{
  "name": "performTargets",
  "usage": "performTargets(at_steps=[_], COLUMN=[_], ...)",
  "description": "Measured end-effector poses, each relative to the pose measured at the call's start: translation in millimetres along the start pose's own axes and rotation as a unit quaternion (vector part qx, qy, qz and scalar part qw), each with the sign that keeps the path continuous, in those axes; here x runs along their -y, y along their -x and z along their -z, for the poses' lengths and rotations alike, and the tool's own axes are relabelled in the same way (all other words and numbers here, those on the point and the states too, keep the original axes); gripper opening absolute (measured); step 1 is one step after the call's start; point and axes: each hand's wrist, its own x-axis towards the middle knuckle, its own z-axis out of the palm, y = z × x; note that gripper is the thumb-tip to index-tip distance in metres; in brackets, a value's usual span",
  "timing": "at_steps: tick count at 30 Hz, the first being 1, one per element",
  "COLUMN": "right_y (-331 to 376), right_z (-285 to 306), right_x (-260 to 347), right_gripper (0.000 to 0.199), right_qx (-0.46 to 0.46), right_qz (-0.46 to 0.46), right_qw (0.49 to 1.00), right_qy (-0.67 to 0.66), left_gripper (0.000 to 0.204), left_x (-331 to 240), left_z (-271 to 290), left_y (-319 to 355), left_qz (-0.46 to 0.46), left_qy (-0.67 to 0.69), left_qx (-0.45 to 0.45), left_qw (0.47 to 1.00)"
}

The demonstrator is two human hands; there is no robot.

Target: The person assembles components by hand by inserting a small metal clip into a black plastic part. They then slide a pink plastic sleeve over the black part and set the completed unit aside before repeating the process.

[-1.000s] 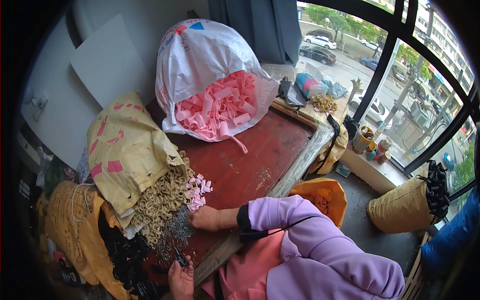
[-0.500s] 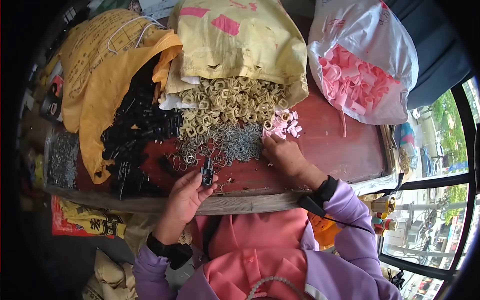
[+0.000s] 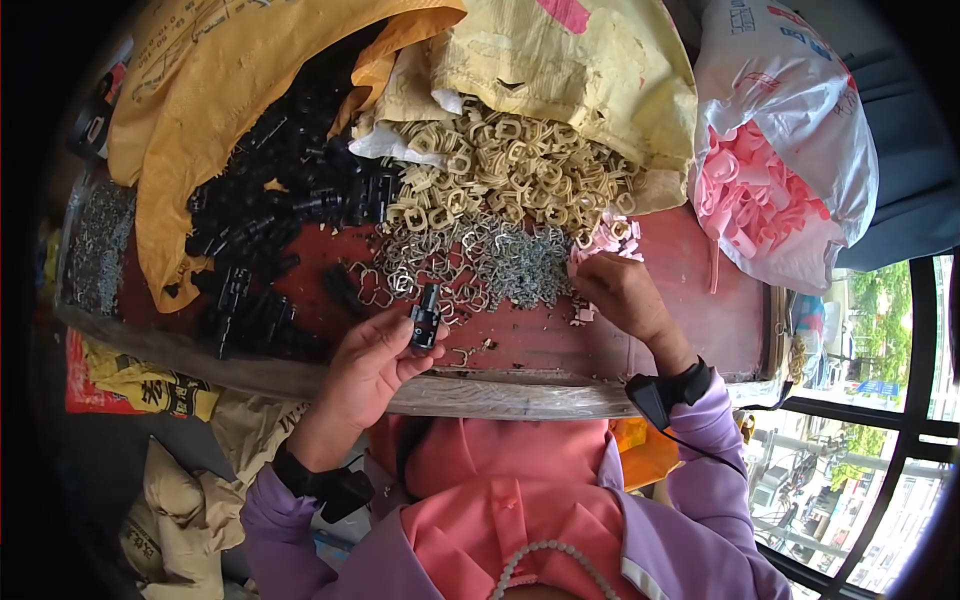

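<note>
Head view: the left hand point(image 3: 375, 365) is closed lightly on a black part point(image 3: 425, 318), thumb against fingers, near the front edge of the red table point(image 3: 690, 335). The right hand point(image 3: 630, 295) has its thumb and fingers drawn together at the near side of the pink pieces point(image 3: 617, 238), close by the small grey metal pieces point(image 3: 530, 275); whether anything is pinched there I cannot tell (the hand itself hides the spot).

The black part could slip, since the hold looks light, and it might drop among the silver loops point(image 3: 400, 275) or over the table's edge. Those heaps meet with no divider, so the right hand could take a wrong piece, or two at once, or drag grey bits into the pink.

Counted: two hands, one black part held, and three sacks on the table, namely an orange sack point(image 3: 180, 160), a pale yellow sack point(image 3: 590, 70) and a white sack point(image 3: 850, 130). Pink pieces, grey metal pieces, silver loops, beige rings point(image 3: 500, 165) and loose black parts point(image 3: 290, 190) overlap too thickly in their heaps to be counted
</note>
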Motion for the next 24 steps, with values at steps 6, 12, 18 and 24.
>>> performTargets(at_steps=[6, 12, 18, 24], right_y=[-21.4, -43.8, -76.5, -80.3], right_z=[-1.2, -27.2, -75.3, -93.6], right_x=[1.6, 43.0, 83.4, 73.5], right_gripper=[0.007, 0.007, 0.008, 0.008], right_qx=[-0.064, 0.008, 0.036, 0.015], right_qz=[-0.019, 0.121, 0.134, 0.116], right_qw=[0.997, 0.992, 0.982, 0.992], right_qy=[0.043, -0.019, 0.124, 0.049], left_gripper=[0.026, 0.026, 0.024, 0.024], left_x=[-2.4, -5.8, -7.7, -5.8], left_z=[6.4, 17.3, 25.7, 29.3], left_y=[8.0, 13.9, 22.6, 26.4], left_qz=[-0.019, -0.047, -0.061, -0.068], left_qy=[0.009, 0.004, 0.046, 0.033], left_qx=[-0.015, -0.027, -0.041, -0.058], left_qw=[1.0, 0.999, 0.996, 0.995])
